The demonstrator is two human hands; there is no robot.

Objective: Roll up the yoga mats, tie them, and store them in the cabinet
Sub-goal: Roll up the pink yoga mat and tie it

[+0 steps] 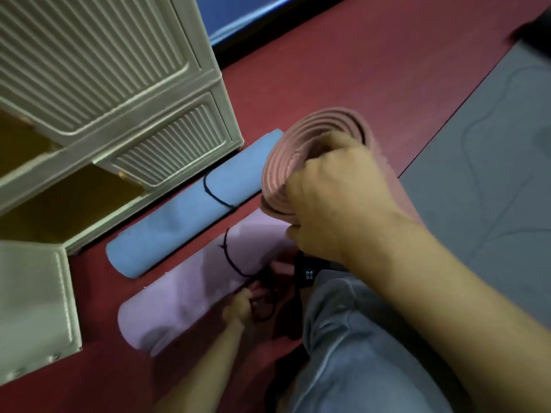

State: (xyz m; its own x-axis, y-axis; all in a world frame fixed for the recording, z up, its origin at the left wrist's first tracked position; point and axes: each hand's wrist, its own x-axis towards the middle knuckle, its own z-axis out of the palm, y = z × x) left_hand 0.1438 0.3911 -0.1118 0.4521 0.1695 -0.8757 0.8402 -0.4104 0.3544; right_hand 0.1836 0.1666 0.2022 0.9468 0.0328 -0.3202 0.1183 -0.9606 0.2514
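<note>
Risk: pink rolled mat [301, 162], gripped at its end by right hand [337, 198], springing loose for lack of a tie. Left hand [238, 307] low beside purple mat [193, 287], fingers around dark cord [265, 305], blurred. Blue mat [190, 210] tied, near cabinet [113, 93]; open compartments show nothing inside.

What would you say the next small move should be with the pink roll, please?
Probably bring a cord up and loop it round the pink roll. The right hand grips that roll at its end and it shows no tie, while the blue roll and lilac roll already wear cords. The left hand is at loose dark cords.
</note>
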